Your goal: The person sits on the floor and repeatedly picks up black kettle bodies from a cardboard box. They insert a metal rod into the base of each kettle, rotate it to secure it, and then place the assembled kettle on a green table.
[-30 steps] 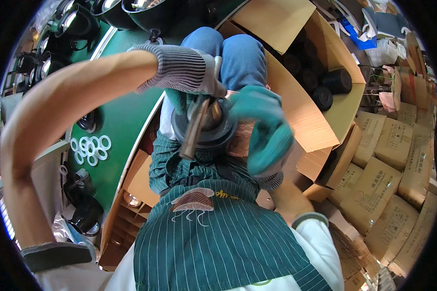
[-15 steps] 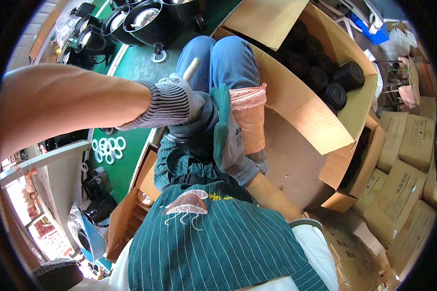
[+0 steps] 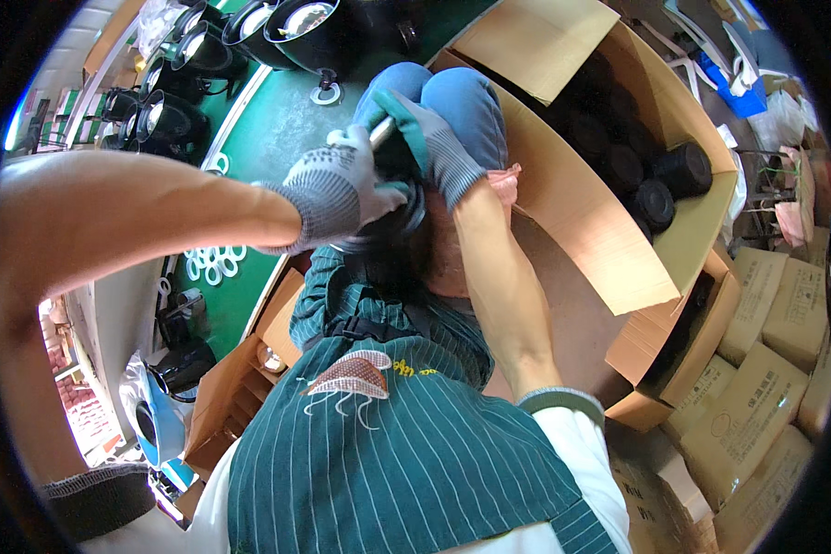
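A black round vessel (image 3: 403, 220) rests in my lap, partly hidden by my hands. My left hand (image 3: 342, 180), in a grey knit glove, is curled at its left side; a pale stick-like handle (image 3: 381, 135) rises beside its knuckles. My right hand (image 3: 429, 138), in a grey glove with a green palm, bends over the far side next to that handle. Its fingertips curl down toward the vessel, and what they grip is covered. How the handle passes into the left fist is also hidden.
Black kettle-like pots (image 3: 307, 35) stand on the green bench (image 3: 277, 111), with white rings (image 3: 214, 266) lower down. To the right, an open carton (image 3: 582, 222) holds several black cylinders (image 3: 681, 168). Stacked cartons (image 3: 743, 406) stand beyond; a divided box (image 3: 240, 397) is at left.
My right hand has moved away from me, from the vessel's right side to its far side by the pale handle. My left hand has shifted slightly, staying at the vessel.
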`<state>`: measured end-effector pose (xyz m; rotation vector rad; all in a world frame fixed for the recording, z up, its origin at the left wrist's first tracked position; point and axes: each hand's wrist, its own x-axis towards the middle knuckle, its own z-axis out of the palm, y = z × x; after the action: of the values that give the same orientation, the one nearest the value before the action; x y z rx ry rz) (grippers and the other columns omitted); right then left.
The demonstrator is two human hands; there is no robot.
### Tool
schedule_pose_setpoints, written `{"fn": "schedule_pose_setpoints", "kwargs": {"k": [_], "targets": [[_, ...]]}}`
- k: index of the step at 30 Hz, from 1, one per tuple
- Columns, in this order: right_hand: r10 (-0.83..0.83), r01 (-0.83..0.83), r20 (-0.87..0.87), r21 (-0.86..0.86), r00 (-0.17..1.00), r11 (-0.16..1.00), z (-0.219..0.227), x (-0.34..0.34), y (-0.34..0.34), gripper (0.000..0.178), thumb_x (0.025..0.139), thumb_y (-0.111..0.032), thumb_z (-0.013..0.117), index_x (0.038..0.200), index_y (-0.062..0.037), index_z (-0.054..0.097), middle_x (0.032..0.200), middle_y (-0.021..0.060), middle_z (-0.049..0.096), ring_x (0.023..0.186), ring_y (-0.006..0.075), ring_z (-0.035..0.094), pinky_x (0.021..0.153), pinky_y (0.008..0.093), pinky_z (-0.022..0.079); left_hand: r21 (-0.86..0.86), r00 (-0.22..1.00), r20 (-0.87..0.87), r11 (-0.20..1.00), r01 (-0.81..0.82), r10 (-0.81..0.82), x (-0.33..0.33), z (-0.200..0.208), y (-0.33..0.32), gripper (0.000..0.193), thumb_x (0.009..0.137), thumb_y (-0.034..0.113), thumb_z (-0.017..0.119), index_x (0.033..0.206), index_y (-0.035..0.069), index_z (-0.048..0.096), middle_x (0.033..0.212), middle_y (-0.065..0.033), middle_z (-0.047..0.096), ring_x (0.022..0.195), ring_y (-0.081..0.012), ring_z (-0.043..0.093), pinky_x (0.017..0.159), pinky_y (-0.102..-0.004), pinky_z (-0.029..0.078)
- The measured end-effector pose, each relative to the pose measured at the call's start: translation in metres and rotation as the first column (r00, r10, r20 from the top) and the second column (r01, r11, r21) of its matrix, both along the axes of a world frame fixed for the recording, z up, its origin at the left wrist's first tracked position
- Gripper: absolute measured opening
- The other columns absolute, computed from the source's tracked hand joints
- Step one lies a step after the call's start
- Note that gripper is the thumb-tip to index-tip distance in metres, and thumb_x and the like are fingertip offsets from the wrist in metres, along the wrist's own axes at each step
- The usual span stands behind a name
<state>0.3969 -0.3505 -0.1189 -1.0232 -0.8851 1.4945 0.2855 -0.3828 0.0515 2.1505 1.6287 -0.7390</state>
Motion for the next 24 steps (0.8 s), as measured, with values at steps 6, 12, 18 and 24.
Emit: {"fn": "schedule_pose_setpoints", "kwargs": {"k": [6, 12, 18, 24], "targets": [[-0.329, 0.329, -0.035, -0.010, 0.944, 0.944, 0.019, 0.008, -0.051, 0.048, 0.101, -0.049, 0.065, 0.106, -0.0017, 0.075, 0.094, 0.0062, 0.069, 0.081, 0.0134, 0.062, 0.071, 0.0278, 0.052, -0.027, 0.961, 0.171, 0.974, 0.226, -0.218, -0.011, 0.010, -0.010, 0.081, 0.085, 0.042, 0.082, 0.134, -0.005, 0.038, 0.121, -0.0273, 0.052, 0.102, -0.0417, 0.067, 0.085, -0.0465, 0.058], [-0.354, 0.190, 0.582, 0.326, 0.732, 0.926, 0.019, 0.015, -0.097, 0.058, 0.102, -0.016, 0.057, 0.157, -0.0100, 0.042, 0.128, 0.0238, 0.060, 0.108, 0.0368, 0.064, 0.097, 0.0409, 0.054, -0.087, 0.886, 0.276, 0.909, 0.409, -0.372, -0.026, 0.017, -0.001, 0.080, 0.083, 0.042, 0.083, 0.131, -0.003, 0.038, 0.121, -0.0259, 0.051, 0.095, -0.0401, 0.069, 0.079, -0.0443, 0.060], [-0.568, 0.352, 0.471, 0.470, 0.675, 0.809, 0.059, 0.002, -0.124, 0.043, 0.104, -0.017, 0.057, 0.143, -0.0008, 0.052, 0.106, 0.0142, 0.070, 0.091, 0.0235, 0.068, 0.086, 0.0327, 0.055, 0.028, 0.685, 0.436, 0.770, 0.638, -0.584, -0.052, -0.004, 0.014, 0.086, 0.072, 0.035, 0.091, 0.131, 0.001, 0.039, 0.120, -0.0177, 0.046, 0.087, -0.0365, 0.069, 0.074, -0.0439, 0.061], [-0.644, 0.471, 0.417, 0.448, 0.642, 0.760, 0.065, -0.020, -0.130, 0.035, 0.107, -0.031, 0.057, 0.110, 0.0023, 0.067, 0.093, 0.0073, 0.073, 0.082, 0.0142, 0.067, 0.075, 0.0288, 0.052, 0.065, 0.570, 0.584, 0.733, 0.677, -0.578, -0.075, -0.003, 0.015, 0.079, 0.075, 0.027, 0.090, 0.130, 0.001, 0.041, 0.124, -0.0178, 0.045, 0.097, -0.0352, 0.068, 0.079, -0.0410, 0.062]]}}
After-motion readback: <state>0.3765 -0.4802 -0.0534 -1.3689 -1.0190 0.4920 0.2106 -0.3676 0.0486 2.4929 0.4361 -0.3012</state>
